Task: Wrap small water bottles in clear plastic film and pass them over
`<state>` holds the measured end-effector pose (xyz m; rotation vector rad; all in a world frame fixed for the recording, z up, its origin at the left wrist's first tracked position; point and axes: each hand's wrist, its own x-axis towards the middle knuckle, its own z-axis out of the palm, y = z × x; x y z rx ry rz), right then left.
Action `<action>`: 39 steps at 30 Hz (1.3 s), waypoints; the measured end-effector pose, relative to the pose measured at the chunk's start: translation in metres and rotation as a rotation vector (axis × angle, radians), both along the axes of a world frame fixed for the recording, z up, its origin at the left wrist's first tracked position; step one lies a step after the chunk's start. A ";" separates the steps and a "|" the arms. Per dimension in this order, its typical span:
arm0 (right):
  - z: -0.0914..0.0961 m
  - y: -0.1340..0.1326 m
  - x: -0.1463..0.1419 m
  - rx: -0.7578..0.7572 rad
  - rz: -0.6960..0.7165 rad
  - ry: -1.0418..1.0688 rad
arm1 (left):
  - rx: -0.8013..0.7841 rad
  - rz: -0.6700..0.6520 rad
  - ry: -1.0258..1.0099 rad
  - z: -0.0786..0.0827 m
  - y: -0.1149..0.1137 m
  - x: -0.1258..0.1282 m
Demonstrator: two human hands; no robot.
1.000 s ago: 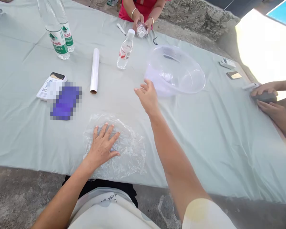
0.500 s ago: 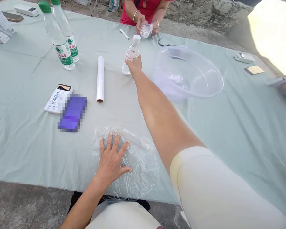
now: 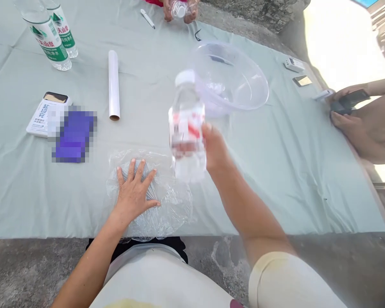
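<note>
My right hand (image 3: 215, 147) is wrapped round a clear water bottle (image 3: 188, 128) with a white cap and a red and white label. The bottle is upright, raised and slightly blurred, in front of the clear basin. My left hand (image 3: 134, 190) lies flat with fingers spread on a crinkled sheet of plastic wrap (image 3: 175, 205) at the near edge of the table. A roll of plastic wrap (image 3: 114, 87) lies beyond my left hand, its brown core end towards me.
A clear plastic basin (image 3: 247, 96) holds some crumpled plastic. Two green-labelled water bottles (image 3: 53, 45), a white power bank (image 3: 40, 117) and a blurred-out purple item (image 3: 76, 137) stand or lie left. A craft knife (image 3: 147, 19) lies at the back. Co-workers' hands hold a bottle (image 3: 179, 8) and a phone (image 3: 353, 100).
My right hand has brought the bottle from the far middle of the table back towards me. My left hand stays spread on the plastic wrap. The view has shifted right and down.
</note>
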<state>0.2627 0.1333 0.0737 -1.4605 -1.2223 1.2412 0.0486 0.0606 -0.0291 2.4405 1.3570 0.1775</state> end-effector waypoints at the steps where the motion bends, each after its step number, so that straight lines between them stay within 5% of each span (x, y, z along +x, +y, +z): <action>1: 0.001 -0.031 -0.001 -0.081 0.152 0.097 | 0.003 0.000 -0.002 0.000 0.000 0.000; 4: -0.013 -0.102 -0.007 -0.225 0.279 0.087 | 0.012 0.001 -0.016 -0.001 0.000 -0.002; 8: -0.044 -0.137 -0.017 -0.271 -0.017 -0.329 | 0.021 -0.021 0.001 -0.001 -0.001 -0.005; 11: -0.056 -0.138 -0.022 -0.272 -0.137 -0.552 | 0.036 -0.035 0.026 -0.001 -0.001 -0.007; 16: -0.063 -0.138 -0.034 -0.293 -0.129 -0.782 | 0.068 -0.054 0.014 -0.002 -0.003 -0.010; 23: -0.076 -0.150 -0.023 -0.193 -0.205 -0.661 | 0.171 0.006 -0.179 0.000 0.001 -0.033; 29: -0.090 -0.157 0.006 -0.312 -0.307 -0.815 | 0.337 0.206 -0.440 0.028 -0.015 -0.022; 35: -0.095 -0.158 -0.006 -0.256 -0.234 -0.848 | 0.128 -0.136 -0.487 0.029 -0.048 0.031; 39: -0.088 -0.157 -0.016 -0.204 -0.262 -0.642 | 0.130 -0.115 -0.425 0.020 -0.053 0.033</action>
